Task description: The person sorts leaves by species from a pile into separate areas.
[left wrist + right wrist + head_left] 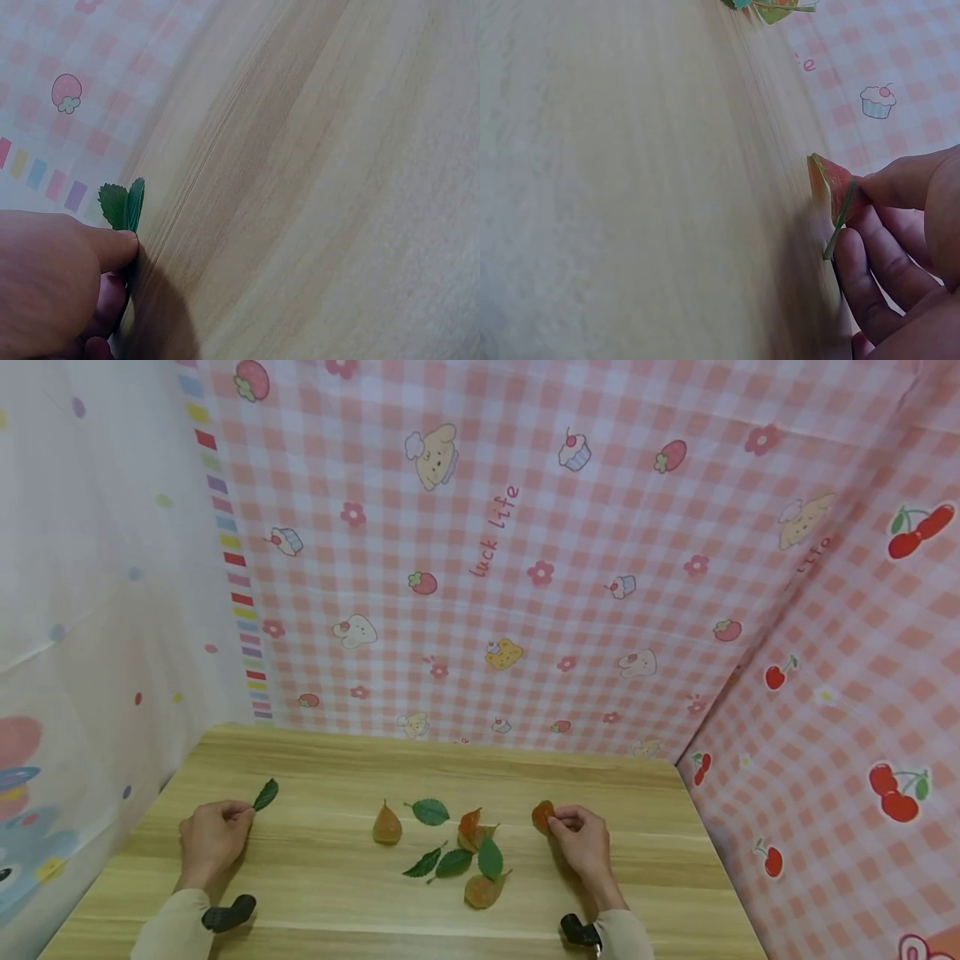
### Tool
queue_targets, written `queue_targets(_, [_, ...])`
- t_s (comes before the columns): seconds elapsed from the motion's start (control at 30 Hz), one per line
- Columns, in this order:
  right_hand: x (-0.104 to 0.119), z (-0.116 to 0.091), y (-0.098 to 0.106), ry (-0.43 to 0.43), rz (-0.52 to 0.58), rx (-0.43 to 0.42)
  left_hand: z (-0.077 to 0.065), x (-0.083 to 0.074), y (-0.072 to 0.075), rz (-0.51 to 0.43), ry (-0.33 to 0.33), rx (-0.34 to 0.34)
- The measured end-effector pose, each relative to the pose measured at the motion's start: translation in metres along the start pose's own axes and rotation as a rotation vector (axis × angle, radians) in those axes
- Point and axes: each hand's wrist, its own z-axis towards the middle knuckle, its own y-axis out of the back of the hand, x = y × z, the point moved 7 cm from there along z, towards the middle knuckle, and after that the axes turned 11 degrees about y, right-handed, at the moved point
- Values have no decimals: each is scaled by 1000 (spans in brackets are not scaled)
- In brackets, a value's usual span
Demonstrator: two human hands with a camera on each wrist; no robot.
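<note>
At the left of the table, my left hand (216, 837) pinches a green leaf (266, 794) with toothed edges near its stem end. The left wrist view shows that leaf (120, 204) folded upward beyond the thumb and finger. On the right side, my right hand (583, 842) holds an orange-red leaf (543, 817) between thumb and fingertips. In the right wrist view this leaf (834, 187) is bent, with its green stem pointing down. Between the hands lie a loose group of green leaves (454, 862) and orange leaves, with one orange leaf (387, 826) apart at the left.
The wood-grain table (330, 910) meets a pink checked cloth (465, 527) at the back and another with cherries (825, 718) on the right. A white cloth (97, 610) hangs at the left. Black wrist devices (229, 913) sit at both sleeves.
</note>
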Motion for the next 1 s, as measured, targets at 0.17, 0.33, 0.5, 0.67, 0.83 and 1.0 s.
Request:
queue_targets(0.17, [0, -1, 1, 1, -2, 3, 0, 1, -1, -2, -3, 6])
queue_targets(0.33, [1, -3, 4, -7, -4, 14, 0, 0, -2, -1, -8, 21])
queue_targets(0.5, [1, -4, 4, -3, 9, 23, 0, -1, -1, -1, -19, 25])
queue_targets(0.67, [1, -2, 2, 8, 14, 33, 2, -2, 1, -5, -27, 33])
queue_targets(0.83, [2, -1, 1, 44, 12, 37, 4, 0, 1, -2, -9, 40])
queue_targets(1.0, [4, -2, 2, 63, 10, 43, 6, 5, -1, 2, 41, 46])
